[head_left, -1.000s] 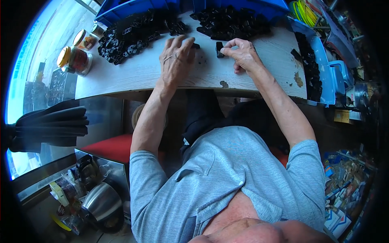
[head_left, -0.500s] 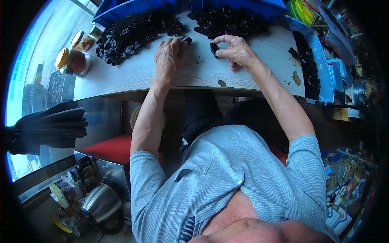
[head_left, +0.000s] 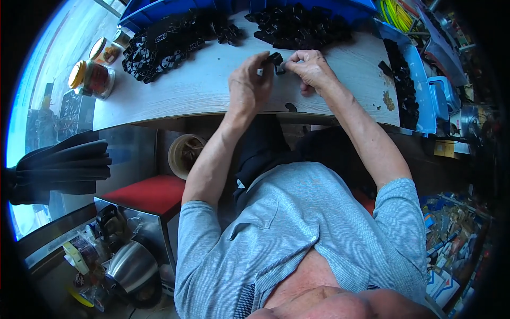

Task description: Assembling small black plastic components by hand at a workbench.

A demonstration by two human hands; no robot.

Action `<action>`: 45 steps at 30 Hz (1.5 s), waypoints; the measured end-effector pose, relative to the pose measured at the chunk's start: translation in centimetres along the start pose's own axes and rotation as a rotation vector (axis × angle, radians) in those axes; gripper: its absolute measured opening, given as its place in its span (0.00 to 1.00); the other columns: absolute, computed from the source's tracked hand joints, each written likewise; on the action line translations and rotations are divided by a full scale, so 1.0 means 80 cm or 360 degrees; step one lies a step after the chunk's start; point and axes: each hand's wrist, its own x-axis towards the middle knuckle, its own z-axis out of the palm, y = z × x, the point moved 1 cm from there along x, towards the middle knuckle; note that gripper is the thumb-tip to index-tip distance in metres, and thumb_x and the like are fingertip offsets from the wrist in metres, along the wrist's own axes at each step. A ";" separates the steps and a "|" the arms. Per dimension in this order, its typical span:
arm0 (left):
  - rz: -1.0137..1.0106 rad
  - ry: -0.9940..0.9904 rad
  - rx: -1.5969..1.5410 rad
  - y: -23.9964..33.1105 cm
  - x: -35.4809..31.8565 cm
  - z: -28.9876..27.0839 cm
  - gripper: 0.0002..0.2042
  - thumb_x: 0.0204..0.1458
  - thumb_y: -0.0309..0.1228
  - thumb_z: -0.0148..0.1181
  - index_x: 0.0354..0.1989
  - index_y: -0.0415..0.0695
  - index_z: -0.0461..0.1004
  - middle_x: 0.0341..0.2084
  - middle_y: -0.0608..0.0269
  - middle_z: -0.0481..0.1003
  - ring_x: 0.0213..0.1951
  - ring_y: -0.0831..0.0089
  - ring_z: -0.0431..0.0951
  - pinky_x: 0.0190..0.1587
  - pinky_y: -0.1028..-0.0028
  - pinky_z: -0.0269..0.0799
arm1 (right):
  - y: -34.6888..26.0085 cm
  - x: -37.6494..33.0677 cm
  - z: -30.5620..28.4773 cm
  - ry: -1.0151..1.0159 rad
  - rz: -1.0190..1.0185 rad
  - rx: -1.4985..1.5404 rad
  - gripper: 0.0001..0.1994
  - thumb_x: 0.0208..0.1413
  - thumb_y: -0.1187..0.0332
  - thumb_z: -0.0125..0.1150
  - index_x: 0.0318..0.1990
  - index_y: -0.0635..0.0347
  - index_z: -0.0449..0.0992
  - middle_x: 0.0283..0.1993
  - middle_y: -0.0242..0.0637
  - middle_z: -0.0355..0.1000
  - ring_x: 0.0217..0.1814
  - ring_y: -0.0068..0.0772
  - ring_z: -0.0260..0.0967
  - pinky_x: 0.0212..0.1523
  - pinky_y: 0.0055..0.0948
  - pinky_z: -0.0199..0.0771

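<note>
Over the middle of the white table (head_left: 212,95), my two hands are close together. My left hand (head_left: 248,84) pinches a small black plastic part (head_left: 275,58) between thumb and fingers. Opposite it, my right hand (head_left: 313,70) has thumb and forefinger pressed on another small black piece (head_left: 281,68). The two parts meet or overlap; I cannot tell whether they are joined. Beyond my left hand lies a heap of black plastic parts (head_left: 159,53), and a second heap of black parts (head_left: 303,29) lies beyond my right hand.
Blue bins (head_left: 164,15) stand behind the heaps. At the left edge are a yellow-lidded jar (head_left: 98,80) and smaller jars. A light-blue tray (head_left: 422,101) with black parts sits along the right edge. Below left are a bucket (head_left: 178,157) and a metal kettle (head_left: 133,266).
My left hand has moved right with its black part, up to the piece in my right hand. The right hand has stayed nearly in place.
</note>
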 end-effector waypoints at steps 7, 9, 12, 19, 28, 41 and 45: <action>0.0278 0.0033 0.0446 0.003 0.002 0.017 0.12 0.53 0.24 0.63 0.47 0.45 0.80 0.36 0.53 0.81 0.37 0.54 0.83 0.41 0.63 0.78 | 0.005 -0.008 0.011 -0.0029 0.0060 0.0170 0.11 0.62 0.62 0.62 0.47 0.55 0.80 0.22 0.27 0.68 0.14 0.19 0.63 0.15 0.27 0.70; 0.0282 0.0071 0.0407 -0.007 0.002 0.018 0.12 0.53 0.24 0.63 0.46 0.45 0.80 0.36 0.54 0.81 0.36 0.54 0.82 0.40 0.63 0.78 | 0.007 -0.012 0.005 -0.0056 0.0016 0.0207 0.12 0.61 0.63 0.63 0.49 0.55 0.79 0.21 0.27 0.68 0.14 0.19 0.63 0.15 0.27 0.70; 0.0290 0.0065 0.0394 -0.009 0.000 0.016 0.12 0.53 0.24 0.63 0.46 0.45 0.80 0.35 0.54 0.81 0.37 0.54 0.82 0.41 0.63 0.78 | 0.004 -0.014 0.004 -0.0017 -0.0094 0.0208 0.15 0.59 0.66 0.65 0.54 0.54 0.77 0.20 0.26 0.66 0.14 0.19 0.63 0.14 0.27 0.69; 0.0324 -0.0035 0.0524 -0.005 0.002 0.019 0.10 0.54 0.25 0.62 0.45 0.44 0.81 0.36 0.54 0.81 0.39 0.55 0.81 0.45 0.62 0.76 | -0.006 0.000 -0.003 -0.0162 -0.0237 0.0100 0.25 0.56 0.72 0.65 0.62 0.48 0.73 0.17 0.24 0.63 0.14 0.19 0.62 0.13 0.25 0.65; 0.0358 -0.0107 0.0587 0.002 0.004 0.016 0.10 0.55 0.25 0.62 0.45 0.45 0.81 0.36 0.55 0.81 0.39 0.56 0.81 0.44 0.63 0.77 | 0.006 0.006 -0.003 -0.0092 -0.0140 0.0119 0.21 0.56 0.71 0.65 0.59 0.53 0.73 0.19 0.25 0.64 0.14 0.21 0.62 0.12 0.27 0.64; 0.0448 -0.0179 0.0623 0.005 0.004 0.007 0.12 0.56 0.24 0.62 0.48 0.46 0.82 0.41 0.56 0.82 0.41 0.57 0.83 0.44 0.65 0.80 | -0.007 0.004 -0.005 -0.0247 -0.0165 -0.0004 0.20 0.56 0.72 0.66 0.57 0.49 0.75 0.22 0.31 0.67 0.14 0.21 0.62 0.14 0.26 0.64; 0.0484 -0.0349 0.0699 0.007 0.007 -0.004 0.14 0.57 0.23 0.61 0.51 0.46 0.81 0.45 0.56 0.81 0.44 0.57 0.82 0.47 0.65 0.80 | -0.004 0.005 -0.002 -0.0252 -0.0175 -0.0004 0.18 0.55 0.71 0.67 0.54 0.51 0.77 0.18 0.30 0.65 0.14 0.21 0.61 0.13 0.26 0.62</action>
